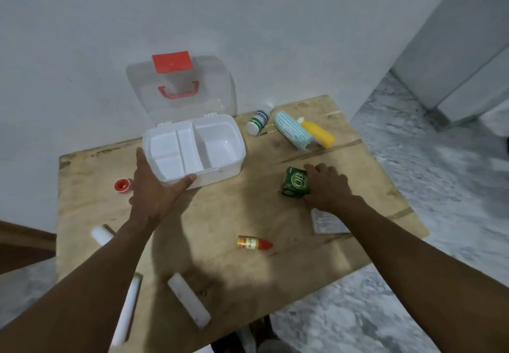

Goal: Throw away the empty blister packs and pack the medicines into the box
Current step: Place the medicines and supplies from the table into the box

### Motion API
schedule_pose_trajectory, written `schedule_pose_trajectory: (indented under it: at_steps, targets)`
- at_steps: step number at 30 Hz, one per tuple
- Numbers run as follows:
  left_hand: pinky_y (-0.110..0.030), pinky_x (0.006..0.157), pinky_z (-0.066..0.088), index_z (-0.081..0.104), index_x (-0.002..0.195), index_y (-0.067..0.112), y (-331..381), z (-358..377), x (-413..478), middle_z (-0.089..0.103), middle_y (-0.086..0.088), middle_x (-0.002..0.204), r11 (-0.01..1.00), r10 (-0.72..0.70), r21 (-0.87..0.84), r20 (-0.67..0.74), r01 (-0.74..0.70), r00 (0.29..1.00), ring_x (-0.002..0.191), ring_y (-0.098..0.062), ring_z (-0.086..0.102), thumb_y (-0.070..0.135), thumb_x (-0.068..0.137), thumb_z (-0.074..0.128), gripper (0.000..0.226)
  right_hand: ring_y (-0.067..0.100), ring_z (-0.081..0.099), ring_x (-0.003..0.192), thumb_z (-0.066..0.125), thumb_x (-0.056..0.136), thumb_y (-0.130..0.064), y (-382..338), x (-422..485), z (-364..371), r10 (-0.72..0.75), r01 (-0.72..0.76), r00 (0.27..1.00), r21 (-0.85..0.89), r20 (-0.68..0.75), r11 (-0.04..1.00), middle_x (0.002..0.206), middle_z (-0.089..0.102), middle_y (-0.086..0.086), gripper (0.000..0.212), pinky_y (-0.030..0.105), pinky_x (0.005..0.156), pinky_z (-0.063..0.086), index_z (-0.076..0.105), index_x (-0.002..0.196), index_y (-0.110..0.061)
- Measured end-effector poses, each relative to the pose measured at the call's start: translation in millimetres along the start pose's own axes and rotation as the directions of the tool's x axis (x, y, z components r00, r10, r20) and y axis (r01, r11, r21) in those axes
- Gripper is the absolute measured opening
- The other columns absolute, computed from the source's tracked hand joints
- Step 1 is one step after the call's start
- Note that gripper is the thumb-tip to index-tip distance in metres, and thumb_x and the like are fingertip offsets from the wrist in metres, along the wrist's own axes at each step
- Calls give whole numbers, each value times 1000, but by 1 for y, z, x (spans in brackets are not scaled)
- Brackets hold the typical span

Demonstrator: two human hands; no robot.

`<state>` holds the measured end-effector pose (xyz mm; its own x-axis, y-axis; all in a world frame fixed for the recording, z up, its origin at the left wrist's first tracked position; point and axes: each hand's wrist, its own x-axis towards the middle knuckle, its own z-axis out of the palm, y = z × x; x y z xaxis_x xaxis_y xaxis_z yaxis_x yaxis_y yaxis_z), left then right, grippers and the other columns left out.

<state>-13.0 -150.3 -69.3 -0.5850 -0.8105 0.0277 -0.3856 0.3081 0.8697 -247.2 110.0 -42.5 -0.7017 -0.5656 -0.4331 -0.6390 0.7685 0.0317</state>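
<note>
An open white medicine box (217, 171) with empty compartments stands at the back of the wooden table (225, 215), its clear lid (181, 91) leaning up against the wall. My left hand (157, 187) rests against the box's front left corner, thumb along its front wall. My right hand (327, 184) is closed around a small green carton (294, 182). A blister pack (327, 223) lies partly under my right forearm. A small red-capped dropper bottle (254, 243) lies in the middle front.
At the back right lie a white bottle (257, 121), a striped pouch (293, 131) and a yellow bottle (316, 133). A red tape roll (122, 186) sits left. White tubes or boxes (188, 299) (100, 234) lie near the front edge. The floor drops away right.
</note>
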Motion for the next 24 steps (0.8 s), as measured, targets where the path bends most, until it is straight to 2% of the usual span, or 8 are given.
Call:
schedule_pose_trajectory:
  at_steps: [4,7,10,13,15,18,20,24]
  targets:
    - [-39,102,44,26,143,20,-1,3,-1,45,2,136,999,21,-29,-9,-21,1000,125,-17,45,35,66,89,101,35,45,124,69,85,-37,-4,-3,0,3,-3,999,3,-49,1000,136,47,12,71,50,99,41,35,144,-19]
    - [-33,97,44,26,143,20,2,3,-3,44,11,130,998,37,-56,-16,-37,999,120,-11,44,30,67,88,99,35,44,125,69,83,-40,-15,-8,-12,-8,13,992,39,-125,999,137,47,11,73,50,99,40,36,145,-23]
    - [-28,96,43,25,143,20,6,2,-5,44,11,131,994,54,-99,-3,-54,999,121,-9,43,27,68,88,98,36,45,122,71,77,-41,-26,-13,-30,-32,63,971,122,-239,991,133,47,11,75,50,95,45,38,144,-28]
    - [-15,89,41,25,142,21,11,0,-7,42,15,128,988,73,-136,14,-71,997,118,-5,43,29,65,89,101,37,50,108,72,66,-38,-38,-16,-56,-82,168,917,191,-390,967,115,52,17,79,45,89,49,46,140,-28]
    - [-8,82,38,25,141,23,12,-1,-8,43,16,125,987,71,-147,13,-68,997,114,-2,44,35,61,87,102,38,55,95,77,60,-31,-44,-12,-71,-156,286,844,186,-513,940,97,58,22,76,41,83,47,58,133,-18]
    - [-9,77,37,26,142,22,12,-2,-7,46,13,123,990,36,-136,4,-35,999,113,-7,45,29,62,90,102,39,57,86,80,57,-21,-57,-4,-89,-237,385,785,151,-572,911,90,61,21,69,41,76,46,63,122,-3]
    - [-12,79,40,26,142,21,12,-2,-7,47,11,124,992,19,-125,-1,-19,1000,113,-10,46,23,65,90,101,39,56,89,82,60,-17,-68,3,-99,-268,403,789,136,-553,905,95,61,20,60,40,78,43,62,114,1]
    - [-28,89,44,23,145,20,13,-2,-6,47,9,123,995,-18,-96,-4,17,1000,114,-14,46,25,64,90,105,37,53,90,76,66,-22,-85,18,-109,-370,460,787,71,-495,885,93,61,18,46,40,77,37,61,102,3]
